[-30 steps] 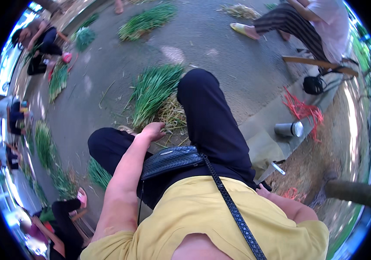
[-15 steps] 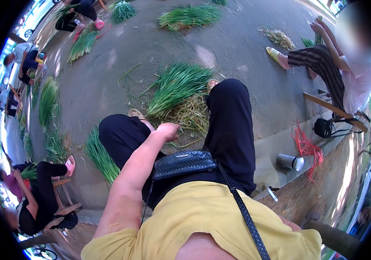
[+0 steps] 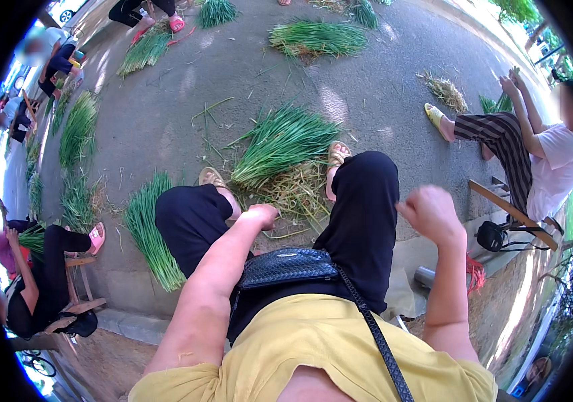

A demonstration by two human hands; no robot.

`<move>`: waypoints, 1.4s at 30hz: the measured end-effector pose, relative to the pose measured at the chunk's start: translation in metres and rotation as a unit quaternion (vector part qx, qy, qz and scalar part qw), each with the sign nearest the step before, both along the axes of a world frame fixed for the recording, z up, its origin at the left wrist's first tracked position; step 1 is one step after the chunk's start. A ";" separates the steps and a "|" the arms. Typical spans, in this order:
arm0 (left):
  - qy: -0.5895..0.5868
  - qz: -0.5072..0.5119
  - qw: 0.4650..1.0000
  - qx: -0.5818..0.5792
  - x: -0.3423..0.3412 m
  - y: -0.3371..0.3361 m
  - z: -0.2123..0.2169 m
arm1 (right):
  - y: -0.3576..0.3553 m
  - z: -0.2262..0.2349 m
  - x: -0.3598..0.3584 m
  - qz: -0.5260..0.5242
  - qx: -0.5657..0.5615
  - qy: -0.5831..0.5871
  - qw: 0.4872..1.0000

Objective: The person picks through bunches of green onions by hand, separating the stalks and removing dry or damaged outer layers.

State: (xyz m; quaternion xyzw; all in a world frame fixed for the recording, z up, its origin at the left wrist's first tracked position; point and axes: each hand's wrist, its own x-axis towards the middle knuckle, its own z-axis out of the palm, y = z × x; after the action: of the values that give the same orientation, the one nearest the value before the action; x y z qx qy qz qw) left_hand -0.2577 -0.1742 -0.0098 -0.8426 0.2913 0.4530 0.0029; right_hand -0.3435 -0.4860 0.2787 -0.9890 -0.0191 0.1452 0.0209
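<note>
Beside knee, right hand (image 3: 429,213) newly raised

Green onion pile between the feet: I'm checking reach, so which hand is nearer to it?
Left. The left hand is low between the knees, just short of the onion pile. The right hand is raised beyond the right knee, farther away.

Bundle of cut stalks (image 3: 285,142) on pavement (image 3: 380,94) ahead, between both sandalled feet; dry trimmings (image 3: 293,191) just nearer. Second bundle (image 3: 149,231) left of the left knee. Left hand (image 3: 261,216) between the knees; right hand (image 3: 429,213) raised, right (apparently empty). Seated person (image 3: 534,161) far right.
</note>
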 end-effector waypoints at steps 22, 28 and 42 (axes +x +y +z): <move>-0.066 -0.336 0.840 -0.421 -0.023 -0.043 0.401 | 0.118 -0.131 0.152 0.116 0.053 0.138 0.982; -0.046 -0.332 0.841 -0.424 -0.022 -0.040 0.389 | 0.120 -0.125 0.157 0.122 0.045 0.174 0.976; -0.018 -0.374 0.827 -0.419 -0.028 -0.049 0.364 | 0.119 -0.129 0.155 0.165 0.042 0.179 0.969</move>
State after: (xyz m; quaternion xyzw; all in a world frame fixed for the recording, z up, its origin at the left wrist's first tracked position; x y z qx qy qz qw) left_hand -0.2855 -0.2229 0.3539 -0.5975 0.7457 0.2367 -0.1759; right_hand -0.1884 -0.3667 0.1499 -0.9282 -0.1844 0.3204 0.0415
